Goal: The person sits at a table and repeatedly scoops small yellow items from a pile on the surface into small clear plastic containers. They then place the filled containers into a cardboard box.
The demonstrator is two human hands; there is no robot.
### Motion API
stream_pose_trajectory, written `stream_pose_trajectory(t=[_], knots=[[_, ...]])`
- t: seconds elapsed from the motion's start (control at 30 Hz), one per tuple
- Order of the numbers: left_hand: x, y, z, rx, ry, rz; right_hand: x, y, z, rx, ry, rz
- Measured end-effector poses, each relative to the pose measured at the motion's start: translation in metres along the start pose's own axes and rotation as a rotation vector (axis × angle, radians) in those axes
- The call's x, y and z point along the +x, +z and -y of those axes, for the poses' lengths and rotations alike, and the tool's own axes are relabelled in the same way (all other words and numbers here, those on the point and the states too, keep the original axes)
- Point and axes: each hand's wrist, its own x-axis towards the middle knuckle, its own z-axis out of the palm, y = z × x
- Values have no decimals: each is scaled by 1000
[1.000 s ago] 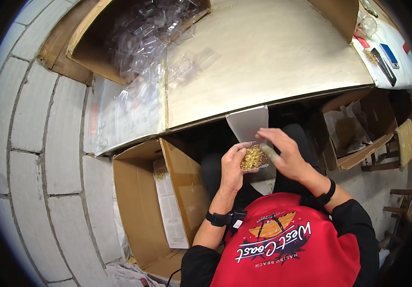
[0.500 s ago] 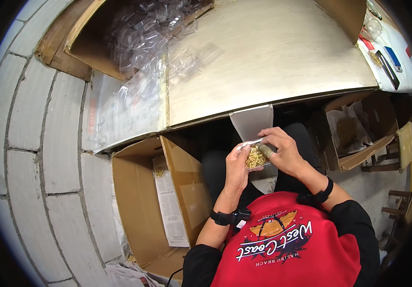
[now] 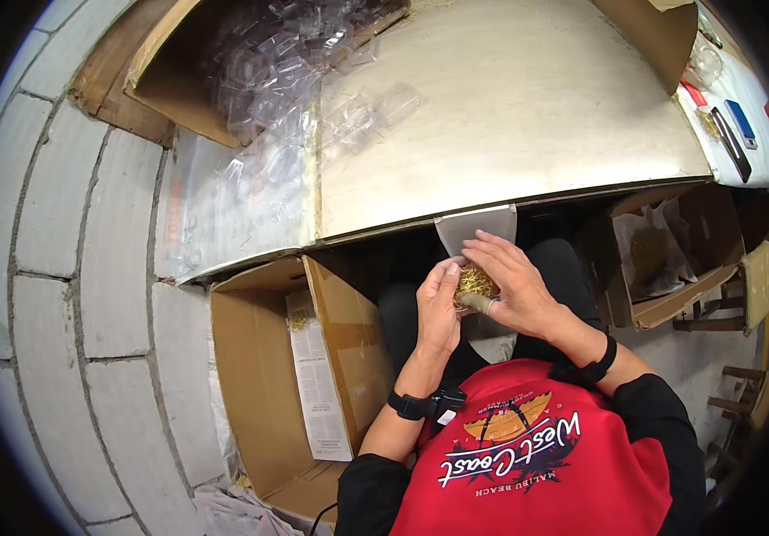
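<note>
Between my hands, just off the table's front edge, is a small shallow box (image 3: 467, 310) full of thin gold-coloured metal pieces (image 3: 475, 285). The pieces look like small clips or pins, too fine to tell. My left hand (image 3: 438, 313) is closed round the box's left side, thumb along its rim. My right hand (image 3: 522, 290) holds the other side, fingers laid along the far right edge and the thumb, with a pale covering on it, across the near edge. Most of the box's walls are hidden by the hands.
Clear plastic boxes (image 3: 286, 67) spill from a cardboard carton onto the table (image 3: 509, 98). A tall carton (image 3: 259, 384) stands below left; another, with a lined bag (image 3: 652, 250), is below right. A white panel (image 3: 478, 223) juts under the table edge. A blue tool (image 3: 742, 123) lies far right.
My right hand's fingers have straightened from a curled hold and now lie along the box. The box has turned and tilted a little between both hands. The whole view has shifted slightly.
</note>
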Motion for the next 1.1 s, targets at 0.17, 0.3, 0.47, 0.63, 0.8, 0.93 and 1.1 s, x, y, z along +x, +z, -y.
stream_pose_trajectory(t=[0.17, 0.3, 0.47, 0.63, 0.8, 0.93, 1.1], knots=[[1, 3, -18, -14, 15, -13, 5, -6, 9, -123, -83, -35], [8, 4, -41, 8, 14, -4, 14, -12, 15, -240, -169, 7], [1, 1, -89, 26, 55, 25, 38, -22, 34, -18, -206, -113], [-18, -36, -134, 110, 133, -14, 55, -14, 60, -6, -290, -181], [-53, -108, -175, 55, 255, -111, 49, -7, 54, -64, -184, -102], [-63, -193, -189, -52, 432, -249, 30, -13, 22, 33, 75, -125], [-65, -307, -138, -85, 333, -664, 22, -22, -13, -34, 219, -95]])
